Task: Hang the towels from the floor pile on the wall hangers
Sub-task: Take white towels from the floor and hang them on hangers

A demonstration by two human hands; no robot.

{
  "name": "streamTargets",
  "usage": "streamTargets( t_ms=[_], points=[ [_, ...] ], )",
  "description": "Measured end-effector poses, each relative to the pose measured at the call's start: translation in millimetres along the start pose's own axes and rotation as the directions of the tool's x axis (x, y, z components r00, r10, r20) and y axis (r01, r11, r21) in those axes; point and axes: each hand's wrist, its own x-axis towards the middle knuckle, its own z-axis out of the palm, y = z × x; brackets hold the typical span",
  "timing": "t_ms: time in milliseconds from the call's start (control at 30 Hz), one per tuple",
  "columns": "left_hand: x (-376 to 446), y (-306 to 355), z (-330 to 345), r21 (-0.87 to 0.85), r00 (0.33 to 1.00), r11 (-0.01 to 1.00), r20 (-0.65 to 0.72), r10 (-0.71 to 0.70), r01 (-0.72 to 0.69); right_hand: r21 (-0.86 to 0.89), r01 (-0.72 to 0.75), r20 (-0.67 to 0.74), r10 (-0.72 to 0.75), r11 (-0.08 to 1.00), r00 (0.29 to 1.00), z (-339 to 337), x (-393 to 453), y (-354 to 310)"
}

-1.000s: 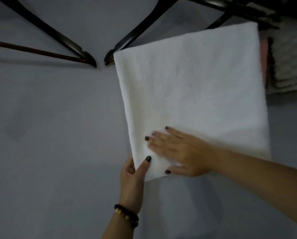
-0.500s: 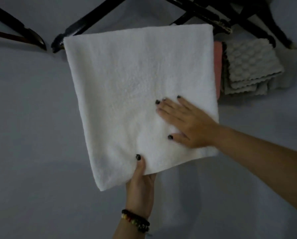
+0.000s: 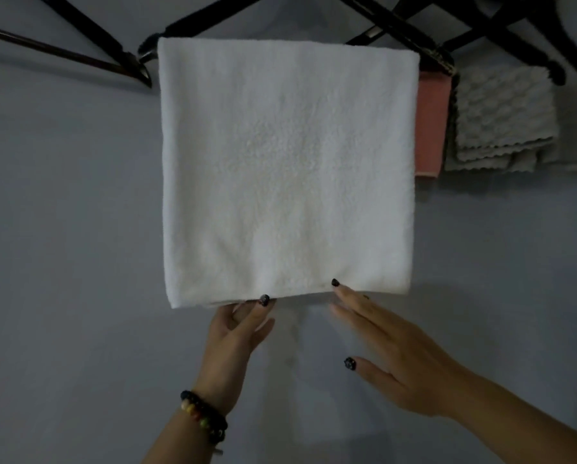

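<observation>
Two hands meet the white towel (image 3: 287,169) draped over a dark hanger (image 3: 213,15) on the wall. Below its bottom edge, the left hand (image 3: 236,343) pinches the hem; right of that, the right hand (image 3: 394,356) lies flat, fingertip touching the hem. Right of the towel hang a pink cloth (image 3: 431,125) and grey cloths (image 3: 504,118).

This looks like a room in a home, a laundry or bathroom corner. A plain grey painted wall (image 3: 62,229) fills the view, dimly lit. Dark wooden hangers (image 3: 89,31) hang along its top, and household linens hang from them: a folded white towel (image 3: 287,169), a pink cloth (image 3: 431,125) and grey textured cloths (image 3: 504,115).
</observation>
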Motion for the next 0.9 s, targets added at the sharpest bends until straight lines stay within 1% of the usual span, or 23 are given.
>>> streamTargets(
  t_ms=[33,100,167,267,333,433,567,633,767,900],
  points=[
    [-8,6,-9,0.063,0.997,0.997,0.068,-0.037,0.033,0.039,-0.048,0.047,0.046,0.998,0.998,-3,-4,-13],
    [-25,23,-27,0.224,0.974,0.972,0.193,-0.116,0.071,0.055,-0.134,0.157,0.124,0.989,0.98,-11,-10,-35],
    [-40,43,-44,0.351,0.958,0.933,0.234,-0.167,0.077,0.055,-0.214,0.241,0.195,0.975,0.951,-19,-15,-56],
    [-63,69,-64,0.528,0.948,0.849,0.259,-0.183,0.02,0.08,-0.32,0.316,0.28,0.944,0.906,-27,-23,-86],
    [-80,80,-77,0.636,0.941,0.771,0.283,-0.186,-0.039,0.044,-0.332,0.372,0.293,0.942,0.881,-31,-29,-111],
    [-111,91,-96,0.76,0.924,0.634,0.333,-0.19,-0.143,0.037,-0.333,0.404,0.291,0.942,0.867,-33,-36,-149],
    [-164,103,-111,0.854,0.912,0.449,0.372,-0.173,-0.263,0.087,-0.37,0.391,0.31,0.925,0.867,-31,-51,-194],
    [-187,106,-117,0.883,0.912,0.374,0.369,-0.179,-0.284,0.106,-0.378,0.39,0.311,0.92,0.867,-32,-60,-214],
    [-232,100,-130,0.912,0.913,0.294,0.353,-0.203,-0.287,0.147,-0.408,0.414,0.319,0.901,0.853,-31,-78,-244],
    [-281,91,-140,0.93,0.92,0.241,0.329,-0.211,-0.277,0.197,-0.431,0.457,0.307,0.88,0.835,-22,-99,-281]
  ],
)
